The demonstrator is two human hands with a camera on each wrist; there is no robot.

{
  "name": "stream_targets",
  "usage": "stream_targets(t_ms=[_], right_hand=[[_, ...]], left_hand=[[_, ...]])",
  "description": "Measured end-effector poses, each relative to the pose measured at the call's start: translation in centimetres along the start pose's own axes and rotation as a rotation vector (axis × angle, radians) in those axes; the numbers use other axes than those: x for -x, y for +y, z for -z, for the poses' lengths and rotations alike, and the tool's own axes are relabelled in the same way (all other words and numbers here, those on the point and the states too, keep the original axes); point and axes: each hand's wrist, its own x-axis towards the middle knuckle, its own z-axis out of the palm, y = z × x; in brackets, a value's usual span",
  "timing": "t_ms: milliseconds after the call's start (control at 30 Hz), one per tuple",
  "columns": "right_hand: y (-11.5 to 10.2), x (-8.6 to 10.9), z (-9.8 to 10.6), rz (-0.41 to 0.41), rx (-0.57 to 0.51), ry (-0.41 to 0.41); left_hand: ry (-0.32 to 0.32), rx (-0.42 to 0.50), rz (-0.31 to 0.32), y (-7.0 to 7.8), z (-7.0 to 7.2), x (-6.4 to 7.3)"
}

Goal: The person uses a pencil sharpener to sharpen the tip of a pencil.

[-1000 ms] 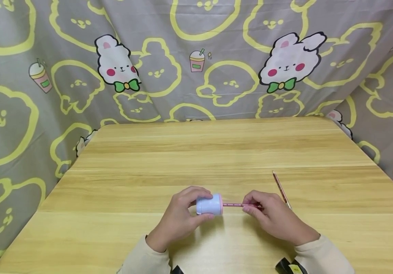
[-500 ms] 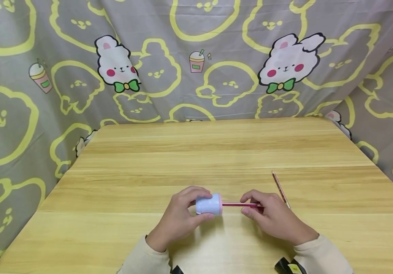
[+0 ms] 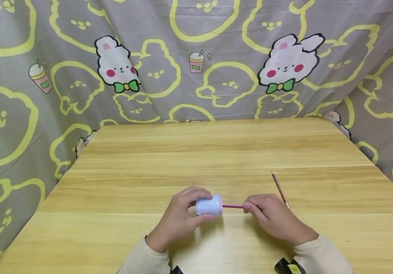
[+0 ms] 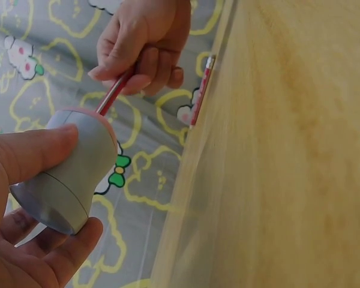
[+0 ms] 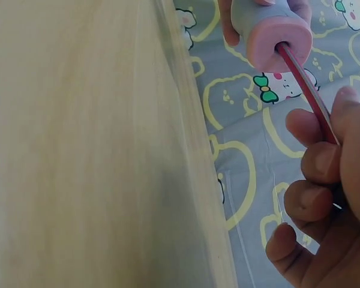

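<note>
My left hand (image 3: 183, 213) grips a light-blue pencil sharpener (image 3: 209, 205) on its side, thumb and fingers curled around its body. Its pink end (image 5: 270, 45) has a dark hole and faces right. A red striped pencil (image 3: 232, 206) runs from that hole to my right hand (image 3: 273, 215), which pinches its outer part between thumb and index finger. In the right wrist view the other fingers (image 5: 309, 201) curl loosely under the pencil. The pencil's tip is hidden inside the sharpener, and its far end inside my right hand.
A second red pencil (image 3: 280, 188) lies on the wooden table (image 3: 196, 160) just beyond my right hand. A grey patterned curtain (image 3: 169, 76) hangs behind and beside the table. Black devices (image 3: 287, 266) sit near both sleeves.
The right fingers have shifted on the pencil and turned, with the knuckles rolled over; its striped side shows in place of the lettering. The left hand and sharpener stay put.
</note>
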Motion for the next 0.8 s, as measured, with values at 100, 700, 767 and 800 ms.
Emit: stream_targets(t_ms=[100,700,767,800], right_hand=[[-0.09,0.03,0.07,-0.040,-0.017,-0.018],[-0.18,0.10,-0.04,-0.003,-0.012,-0.010],[-0.14,0.11,-0.07,0.000,-0.007,-0.011],[-0.13,0.10,-0.07,-0.003,-0.005,-0.013]], left_hand=[[0.002,-0.002,-0.001,-0.01,0.01,-0.02],[0.001,0.000,0.006,-0.06,-0.07,0.05],[0.000,-0.002,0.008,0.01,-0.06,0.07],[0.000,-0.004,0.006,0.02,-0.06,0.07]])
